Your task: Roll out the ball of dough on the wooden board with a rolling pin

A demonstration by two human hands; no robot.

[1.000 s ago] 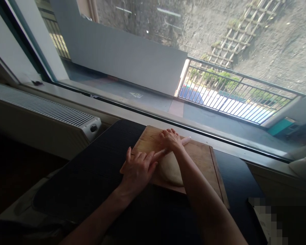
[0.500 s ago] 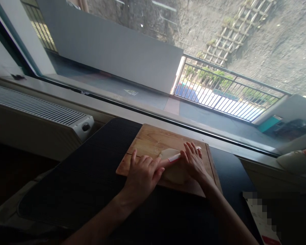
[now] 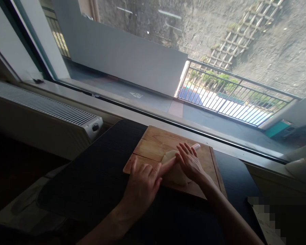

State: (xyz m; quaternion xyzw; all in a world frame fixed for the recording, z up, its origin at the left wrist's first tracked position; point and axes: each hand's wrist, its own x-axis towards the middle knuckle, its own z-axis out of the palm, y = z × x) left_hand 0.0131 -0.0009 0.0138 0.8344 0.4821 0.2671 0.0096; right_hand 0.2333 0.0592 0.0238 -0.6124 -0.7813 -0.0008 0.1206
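A pale rolling pin (image 3: 168,164) lies slantwise across a flattened sheet of dough (image 3: 177,176) on a wooden cutting board (image 3: 155,137). My left hand (image 3: 144,182) is over the pin's near end, its fingers bent around it and the little finger raised. Farther along, my right hand (image 3: 190,163) presses on the pin with its palm, fingers stretched out forward. Beyond that hand the pin's light far end (image 3: 196,146) sticks out. Both hands cover parts of the pin, and the right one hides some of the dough.
The board rests on a dark table (image 3: 91,177) against a windowsill (image 3: 148,119). To the left stands a white radiator (image 3: 66,115). Outside the window are a balcony floor and a metal railing (image 3: 234,92). A pale rounded object (image 3: 301,168) is at the right edge.
The pin has rolled slightly under my hands, and my right hand has shifted a little left over it, exposing more of the far end. The whole view has shifted slightly.
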